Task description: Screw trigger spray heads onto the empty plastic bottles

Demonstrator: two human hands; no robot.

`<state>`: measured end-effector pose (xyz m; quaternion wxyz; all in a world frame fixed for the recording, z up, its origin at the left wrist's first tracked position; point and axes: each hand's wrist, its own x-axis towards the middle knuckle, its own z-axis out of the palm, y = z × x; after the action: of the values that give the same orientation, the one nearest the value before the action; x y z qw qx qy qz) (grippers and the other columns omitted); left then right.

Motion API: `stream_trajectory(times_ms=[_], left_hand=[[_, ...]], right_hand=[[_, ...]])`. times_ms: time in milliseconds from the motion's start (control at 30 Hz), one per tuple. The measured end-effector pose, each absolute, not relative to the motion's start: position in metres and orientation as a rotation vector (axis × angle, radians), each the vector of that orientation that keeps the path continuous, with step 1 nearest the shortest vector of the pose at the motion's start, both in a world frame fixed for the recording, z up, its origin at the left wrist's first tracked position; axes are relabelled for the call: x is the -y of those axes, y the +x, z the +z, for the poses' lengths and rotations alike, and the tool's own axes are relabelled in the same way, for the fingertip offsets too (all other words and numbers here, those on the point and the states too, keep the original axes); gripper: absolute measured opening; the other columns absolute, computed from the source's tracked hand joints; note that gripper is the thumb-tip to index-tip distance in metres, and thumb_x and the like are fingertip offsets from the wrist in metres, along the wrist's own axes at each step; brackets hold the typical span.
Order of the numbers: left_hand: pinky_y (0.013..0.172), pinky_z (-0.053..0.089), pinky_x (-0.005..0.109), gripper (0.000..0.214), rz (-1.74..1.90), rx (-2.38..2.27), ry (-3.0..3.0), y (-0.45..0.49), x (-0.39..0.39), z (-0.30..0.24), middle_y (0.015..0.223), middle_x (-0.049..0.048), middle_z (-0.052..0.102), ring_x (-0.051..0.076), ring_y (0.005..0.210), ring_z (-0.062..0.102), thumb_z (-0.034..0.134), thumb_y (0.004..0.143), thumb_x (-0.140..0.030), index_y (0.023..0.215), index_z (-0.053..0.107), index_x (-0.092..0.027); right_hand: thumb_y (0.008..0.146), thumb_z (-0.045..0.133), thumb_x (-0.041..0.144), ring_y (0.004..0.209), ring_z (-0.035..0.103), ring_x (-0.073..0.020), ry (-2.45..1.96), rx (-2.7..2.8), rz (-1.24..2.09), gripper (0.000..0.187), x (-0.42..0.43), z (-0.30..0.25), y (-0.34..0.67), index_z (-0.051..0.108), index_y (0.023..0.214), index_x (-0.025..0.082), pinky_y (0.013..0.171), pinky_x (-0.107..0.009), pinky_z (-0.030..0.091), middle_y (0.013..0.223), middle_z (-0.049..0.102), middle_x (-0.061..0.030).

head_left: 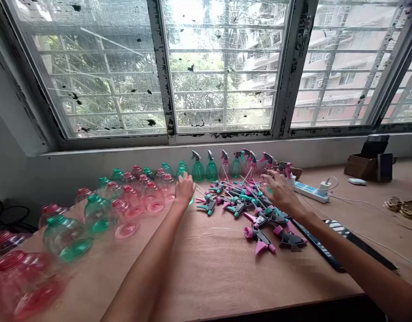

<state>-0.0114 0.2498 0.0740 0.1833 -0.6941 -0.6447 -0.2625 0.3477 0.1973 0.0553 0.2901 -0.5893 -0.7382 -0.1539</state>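
Observation:
My left hand (184,188) is closed round a green plastic bottle (192,199), and only a little of it shows below the fingers. My right hand (278,191) hovers at the back right of a heap of spray heads (241,197), its fingers apart and curved. Pink, teal and dark grey triggers make up the heap, with thin clear tubes sticking out. Nearer to me lie a pink-and-grey spray head (259,239) and another one (291,237). Bottles with spray heads fitted, such as a green one (198,170), stand along the wall behind.
Open pink bottles (154,197) and green bottles (66,237) fill the table's left side. A black keyboard (321,246) lies under my right forearm. Farther right are a power strip (311,190) with cables, a cardboard box (362,165) and a phone (384,167).

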Motion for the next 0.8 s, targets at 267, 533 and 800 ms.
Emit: stream_trajectory(times_ms=[267,533,800], left_hand=[[0.094,0.059,0.050,0.042,-0.860,1.677,-1.994,-0.028,-0.150,0.060,0.136,0.0113,0.062,0.029,0.115,0.067,0.067,0.097,-0.024,0.136,0.054,-0.018],[0.102,0.057,0.053,0.086,-1.288,1.732,-2.148,-0.036,-0.020,0.029,0.138,0.0158,0.061,0.034,0.126,0.065,0.071,0.088,-0.028,0.152,0.014,-0.025],[0.092,0.060,0.064,0.086,-1.439,2.078,-2.095,-0.027,-0.009,-0.021,0.137,0.0303,0.059,0.045,0.116,0.070,0.081,0.075,-0.027,0.138,0.023,-0.018]], right_hand=[[0.092,0.053,0.051,0.114,0.067,-0.0403,-1.662,2.162,-0.142,0.047,-0.161,0.018,0.353,0.063,0.124,0.018,0.090,-0.049,0.056,0.125,0.069,-0.0195],[0.088,0.050,0.051,0.114,0.067,-0.0449,-1.771,2.113,0.021,0.044,-0.141,-0.001,0.372,0.072,0.102,0.016,0.093,-0.056,0.055,0.123,0.071,-0.0242],[0.098,0.036,0.054,0.115,0.071,-0.0368,-1.659,1.929,0.124,0.049,-0.108,0.017,0.356,0.057,0.126,0.019,0.088,-0.045,0.061,0.125,0.073,-0.0190]])
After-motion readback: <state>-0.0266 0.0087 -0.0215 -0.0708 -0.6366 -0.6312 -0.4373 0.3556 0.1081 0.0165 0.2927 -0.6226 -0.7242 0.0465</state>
